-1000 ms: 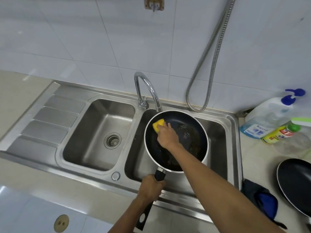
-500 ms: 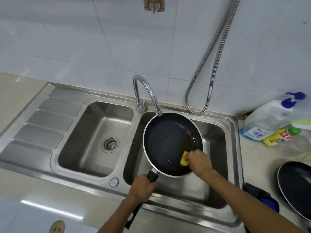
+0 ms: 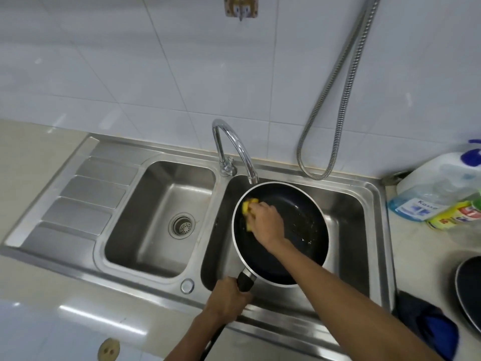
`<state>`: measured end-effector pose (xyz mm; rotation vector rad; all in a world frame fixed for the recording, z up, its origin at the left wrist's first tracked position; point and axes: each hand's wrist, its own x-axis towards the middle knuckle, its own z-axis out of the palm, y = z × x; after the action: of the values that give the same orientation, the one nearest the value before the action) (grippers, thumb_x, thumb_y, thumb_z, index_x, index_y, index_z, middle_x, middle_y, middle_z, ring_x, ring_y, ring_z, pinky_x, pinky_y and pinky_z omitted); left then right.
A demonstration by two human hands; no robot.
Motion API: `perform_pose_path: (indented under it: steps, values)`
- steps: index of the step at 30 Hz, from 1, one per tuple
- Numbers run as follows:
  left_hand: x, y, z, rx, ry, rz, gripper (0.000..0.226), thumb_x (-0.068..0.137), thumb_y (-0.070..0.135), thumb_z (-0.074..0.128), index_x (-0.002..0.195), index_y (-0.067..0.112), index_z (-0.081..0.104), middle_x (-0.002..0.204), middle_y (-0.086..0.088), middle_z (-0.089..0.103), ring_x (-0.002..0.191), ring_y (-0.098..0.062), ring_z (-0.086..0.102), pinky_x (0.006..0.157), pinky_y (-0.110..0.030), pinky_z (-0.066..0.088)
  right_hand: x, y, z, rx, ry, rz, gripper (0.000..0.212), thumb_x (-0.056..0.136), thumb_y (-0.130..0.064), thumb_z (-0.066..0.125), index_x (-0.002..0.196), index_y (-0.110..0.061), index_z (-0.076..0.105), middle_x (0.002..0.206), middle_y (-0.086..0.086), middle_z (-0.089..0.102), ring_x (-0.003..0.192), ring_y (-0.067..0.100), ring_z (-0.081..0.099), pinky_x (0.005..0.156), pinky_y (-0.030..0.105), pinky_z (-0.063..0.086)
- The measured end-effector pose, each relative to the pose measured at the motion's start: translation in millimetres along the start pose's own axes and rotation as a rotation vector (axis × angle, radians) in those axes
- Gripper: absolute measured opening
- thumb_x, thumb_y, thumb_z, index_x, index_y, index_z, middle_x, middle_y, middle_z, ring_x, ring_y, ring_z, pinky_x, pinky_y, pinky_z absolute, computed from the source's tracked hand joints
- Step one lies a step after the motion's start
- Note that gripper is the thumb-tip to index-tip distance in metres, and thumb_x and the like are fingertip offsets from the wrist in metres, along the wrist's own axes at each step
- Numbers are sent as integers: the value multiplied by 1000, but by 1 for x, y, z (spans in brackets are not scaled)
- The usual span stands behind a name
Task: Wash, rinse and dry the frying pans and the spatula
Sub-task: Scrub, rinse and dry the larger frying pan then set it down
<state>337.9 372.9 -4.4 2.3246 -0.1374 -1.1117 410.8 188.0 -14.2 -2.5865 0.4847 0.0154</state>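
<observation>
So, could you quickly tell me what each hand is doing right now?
Left hand: grips the frying pan by its handle.
Right hand: holds the yellow sponge inside the pan.

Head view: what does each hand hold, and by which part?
The left hand grips the round black frying pan by its handle, close to the bowl. The right hand holds the yellow sponge, fingers covering its right side.
</observation>
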Motion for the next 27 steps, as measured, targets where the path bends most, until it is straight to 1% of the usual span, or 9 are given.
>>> perform_pose_path:
  steps: [2,5,9,13,15,17,20,23,27]
  values:
    - [1,0,-3,7,1,-7,22,77,23,68,59,14,58,55,5,57,39,-1,48,44,-19,40,-26,-5,10,48,-101,-65,14,96,-31,58,104,-22,64,107,5,63,95,31,60,72,35,45]
    - [4,-6,-7,18,-7,-11,22,73,28,66,58,14,58,57,1,60,47,-9,55,50,-30,46,-72,15,10,87,-275,-132,18,95,-36,58,103,-23,68,104,4,60,94,30,62,73,32,44]
    - [0,-18,-12,16,-42,-19,24,75,28,69,61,13,57,52,2,58,41,-7,52,48,-26,42,-110,82,-14,-161,-445,-131,24,97,-39,53,113,-32,69,112,-1,57,104,22,62,85,32,48]
    - [-5,-18,-10,-6,-97,-21,20,72,28,69,62,15,58,49,1,56,38,-9,51,47,-26,42,-77,129,-33,-590,-364,-82,28,92,-18,56,117,-22,68,120,3,60,111,28,59,90,36,49]
    - [-5,-15,-7,-15,-97,-12,21,73,28,69,61,16,57,48,3,55,39,-8,49,48,-27,42,-44,132,-35,-651,-282,-25,31,92,-16,56,120,-19,66,124,6,59,116,31,56,90,38,50]
    - [-5,-11,-6,-29,-102,1,20,74,27,69,61,15,58,49,3,55,41,-9,51,50,-28,43,-14,124,-33,-559,-208,58,32,90,-14,59,121,-17,65,125,8,56,121,35,53,92,41,50]
    - [-3,-5,-5,-59,-116,5,15,75,24,68,67,13,62,55,0,60,47,-13,57,51,-28,48,12,95,-19,-312,-113,135,39,89,-15,61,127,-18,61,126,12,54,114,39,53,89,45,51]
    - [0,-1,-5,-67,-93,3,16,73,26,66,70,11,65,57,-1,61,47,-15,58,51,-29,50,14,50,0,-102,-47,42,31,94,-21,56,123,-20,65,125,10,59,103,39,55,87,44,51]
    - [7,2,-10,-55,-106,-5,17,78,24,69,70,10,66,58,-1,63,51,-13,61,54,-28,51,-19,13,16,91,-218,-87,28,99,-39,52,116,-22,68,127,5,60,107,33,55,92,44,48]
